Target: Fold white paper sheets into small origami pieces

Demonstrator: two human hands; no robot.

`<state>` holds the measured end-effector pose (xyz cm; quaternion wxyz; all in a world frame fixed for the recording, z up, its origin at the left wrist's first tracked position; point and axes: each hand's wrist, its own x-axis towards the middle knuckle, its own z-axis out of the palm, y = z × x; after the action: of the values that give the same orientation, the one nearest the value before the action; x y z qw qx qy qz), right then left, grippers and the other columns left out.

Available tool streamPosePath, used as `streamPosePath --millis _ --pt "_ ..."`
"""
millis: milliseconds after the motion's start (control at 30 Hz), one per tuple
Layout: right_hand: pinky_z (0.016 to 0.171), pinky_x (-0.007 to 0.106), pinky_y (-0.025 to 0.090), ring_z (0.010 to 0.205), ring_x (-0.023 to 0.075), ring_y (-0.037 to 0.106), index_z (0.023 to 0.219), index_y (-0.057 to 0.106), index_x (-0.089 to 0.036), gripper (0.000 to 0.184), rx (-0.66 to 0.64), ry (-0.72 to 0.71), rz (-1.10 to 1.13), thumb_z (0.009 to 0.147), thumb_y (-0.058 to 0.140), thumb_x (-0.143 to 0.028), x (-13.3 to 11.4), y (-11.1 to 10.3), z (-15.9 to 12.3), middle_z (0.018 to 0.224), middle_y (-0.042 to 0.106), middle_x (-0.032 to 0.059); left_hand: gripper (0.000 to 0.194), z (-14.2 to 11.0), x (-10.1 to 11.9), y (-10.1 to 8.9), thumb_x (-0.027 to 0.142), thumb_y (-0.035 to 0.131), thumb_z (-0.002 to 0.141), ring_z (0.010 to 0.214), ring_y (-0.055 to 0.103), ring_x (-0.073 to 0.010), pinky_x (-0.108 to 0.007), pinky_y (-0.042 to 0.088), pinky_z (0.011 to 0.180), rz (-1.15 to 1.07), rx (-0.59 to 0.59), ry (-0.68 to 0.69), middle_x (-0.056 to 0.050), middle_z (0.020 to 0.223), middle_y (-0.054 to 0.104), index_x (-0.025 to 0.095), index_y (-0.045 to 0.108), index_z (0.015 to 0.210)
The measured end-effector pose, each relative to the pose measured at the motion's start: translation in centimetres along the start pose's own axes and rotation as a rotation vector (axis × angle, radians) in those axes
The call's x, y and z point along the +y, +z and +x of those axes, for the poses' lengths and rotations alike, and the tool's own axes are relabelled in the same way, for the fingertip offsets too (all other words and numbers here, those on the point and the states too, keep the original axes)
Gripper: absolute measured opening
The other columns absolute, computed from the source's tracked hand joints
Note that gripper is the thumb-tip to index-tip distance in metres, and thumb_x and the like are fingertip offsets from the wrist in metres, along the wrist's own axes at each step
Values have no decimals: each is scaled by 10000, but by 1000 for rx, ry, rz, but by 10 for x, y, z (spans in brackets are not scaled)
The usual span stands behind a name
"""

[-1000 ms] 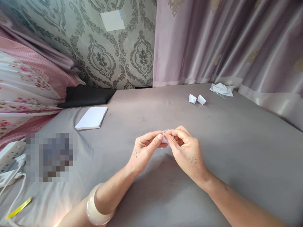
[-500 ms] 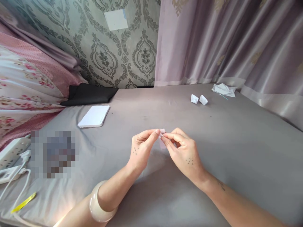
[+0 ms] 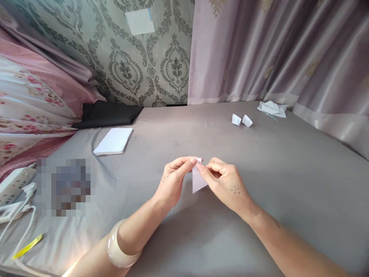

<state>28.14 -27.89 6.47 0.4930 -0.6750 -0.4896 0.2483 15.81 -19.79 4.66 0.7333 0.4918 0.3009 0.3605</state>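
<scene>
Between my two hands is a small folded piece of paper, pale pinkish white, its pointed lower part hanging down below my fingers. My left hand pinches its upper edge between thumb and fingers. From the other side my right hand grips it, thumb in front and fingers curled behind, which hides the paper's right part. Both hands are above the grey sheet, close together. A cream bangle sits on my left forearm.
Two folded white paper pieces stand at the back right, near more folded paper and a thin pale stick. A paper stack and black cloth lie left. Power strips, cables and a yellow strip are front left.
The paper has been turned in my fingers, and a larger pointed flap now hangs below them. My hands stay in nearly the same place. The view has shifted slightly.
</scene>
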Motion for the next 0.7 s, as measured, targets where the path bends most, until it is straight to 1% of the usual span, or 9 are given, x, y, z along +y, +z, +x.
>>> streamPosePath --millis 33,100,167,233,300,400,500,600,700 --pt "515 246 354 530 86 424 575 618 -185 403 0 5 -4 859 574 -468 0 -2 1 619 479 -22 133 1 0 -1 324 703 793 829 554 -135 -250 416 779 -29 4 -10 -20 838 680 198 747 796" --pt "566 247 398 594 106 507 622 653 -192 401 23 30 21 872 549 -488 -1 -6 3 671 565 -3 152 2 0 -2 336 693 802 756 533 -117 -245 409 727 -86 -1 -27 -8 766 642 190 727 775" --pt "640 254 449 710 141 598 739 706 -205 354 26 73 105 870 552 -496 1 -8 5 775 660 20 164 3 0 -3 342 686 809 716 522 -106 -244 407 705 -113 -17 -28 -5 743 629 185 720 781" --pt "713 277 491 817 178 649 895 731 -219 309 -34 127 226 837 604 -494 4 -8 7 882 715 36 164 3 -1 -3 345 686 810 726 531 -110 -250 415 718 -105 -31 -17 -12 768 644 186 727 806" --pt "780 307 510 889 205 668 991 730 -227 322 -94 168 320 796 662 -474 7 -6 9 924 736 43 159 3 -3 -2 344 692 805 758 547 -122 -261 425 744 -72 -36 0 -20 794 665 194 740 827" --pt "837 329 511 940 221 670 987 743 -230 302 -106 186 362 766 703 -432 10 -2 8 928 747 44 144 2 -4 -1 331 712 787 825 569 -142 -271 437 781 -33 -27 28 -29 855 700 210 759 850" --pt "790 329 524 859 213 680 960 750 -221 284 -58 196 349 769 698 -425 10 0 7 874 749 44 152 1 -3 2 327 725 772 828 582 -144 -272 445 772 -21 -19 29 -33 898 714 214 762 867" --pt "727 315 534 796 201 679 922 745 -209 277 64 182 331 759 702 -429 10 2 6 848 745 46 184 -1 0 3 312 751 745 822 603 -147 -279 452 766 -15 -51 -11 -34 916 714 206 742 895" --pt "706 303 536 790 194 675 887 736 -200 264 147 179 333 747 715 -423 11 1 7 850 738 49 175 -2 1 4 313 760 732 773 615 -148 -280 452 740 11 -101 -76 -31 837 711 184 727 844"
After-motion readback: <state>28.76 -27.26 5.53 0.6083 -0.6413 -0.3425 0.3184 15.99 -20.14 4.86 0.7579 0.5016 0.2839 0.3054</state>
